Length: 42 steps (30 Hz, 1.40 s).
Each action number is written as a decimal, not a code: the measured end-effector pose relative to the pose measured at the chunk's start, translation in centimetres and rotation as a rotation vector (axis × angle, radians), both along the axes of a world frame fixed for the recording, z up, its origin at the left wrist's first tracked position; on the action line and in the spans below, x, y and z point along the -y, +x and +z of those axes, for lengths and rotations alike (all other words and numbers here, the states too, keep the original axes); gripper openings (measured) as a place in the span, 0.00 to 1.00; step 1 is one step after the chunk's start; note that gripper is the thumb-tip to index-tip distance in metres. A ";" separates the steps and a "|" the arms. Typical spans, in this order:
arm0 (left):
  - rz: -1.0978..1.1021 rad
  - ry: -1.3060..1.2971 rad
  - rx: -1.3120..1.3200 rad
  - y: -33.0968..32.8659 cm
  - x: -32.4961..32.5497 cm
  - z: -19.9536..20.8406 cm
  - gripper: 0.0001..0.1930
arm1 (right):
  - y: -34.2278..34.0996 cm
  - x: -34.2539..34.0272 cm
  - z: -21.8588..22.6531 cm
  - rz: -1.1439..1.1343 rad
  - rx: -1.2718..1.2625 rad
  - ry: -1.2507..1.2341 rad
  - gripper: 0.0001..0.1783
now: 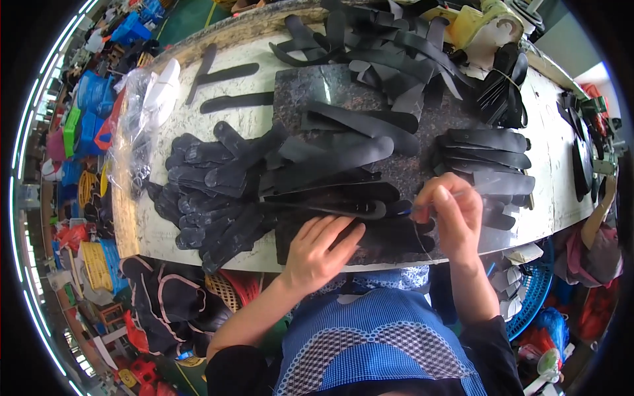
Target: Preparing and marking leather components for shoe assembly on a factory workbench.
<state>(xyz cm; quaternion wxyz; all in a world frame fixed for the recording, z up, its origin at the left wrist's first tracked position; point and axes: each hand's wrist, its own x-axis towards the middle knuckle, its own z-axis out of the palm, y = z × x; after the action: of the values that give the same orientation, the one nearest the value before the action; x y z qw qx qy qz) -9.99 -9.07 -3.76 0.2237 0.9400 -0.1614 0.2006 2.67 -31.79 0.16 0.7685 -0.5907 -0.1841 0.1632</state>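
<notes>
My left hand [319,253] lies with its fingers stretched out over the lower edge of a black flat strip [343,208], one of several round-ended strips heaped in front of me. To its right, my right hand [456,214] is closed in a pinch just above the strips' right ends. Something slim with a bluish tip shows at its fingertips, too small and blurred to name. Under the strips is a dark speckled stone slab [310,89]. Beside my right hand sits a neat stack of black strips [485,148]. More strips with dusty ends [205,165] are piled at the left.
A tangled heap of black strips [389,56] covers the far side of the white table [155,231]. A banded bundle [505,89] stands far right. Clear plastic film [135,138] lies by the left edge. A blue basket [531,297] stands below right; another person's arm [598,214] shows beyond.
</notes>
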 end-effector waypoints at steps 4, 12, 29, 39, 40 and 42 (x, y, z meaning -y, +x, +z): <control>0.031 -0.113 0.004 -2.0 0.5 -0.1 0.24 | -2.2 -0.5 -0.4 -0.002 0.008 -0.148 0.15; 0.027 -0.188 0.098 -4.9 -1.6 -1.5 0.16 | -4.8 -0.7 0.0 -0.093 0.639 -0.340 0.09; 0.032 -0.272 0.063 -5.7 -2.8 -2.7 0.17 | -7.5 -5.2 -2.9 0.166 0.429 -0.486 0.03; 0.054 -0.256 0.080 -5.6 -2.8 -3.0 0.18 | -6.5 -6.7 -2.7 0.152 0.504 -0.599 0.05; 0.051 -0.263 0.082 -5.6 -2.7 -3.0 0.17 | -6.7 -6.8 -2.6 0.154 0.446 -0.556 0.05; 0.048 -0.261 0.082 -5.8 -2.7 -2.9 0.18 | -6.6 -7.5 -2.4 0.157 0.389 -0.512 0.05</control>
<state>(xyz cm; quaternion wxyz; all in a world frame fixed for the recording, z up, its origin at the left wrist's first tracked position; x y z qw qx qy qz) -15.82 -6.34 -6.66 0.3322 0.8976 -0.1203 0.2635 -3.96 -24.32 -2.24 0.5308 -0.7687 -0.3252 0.1469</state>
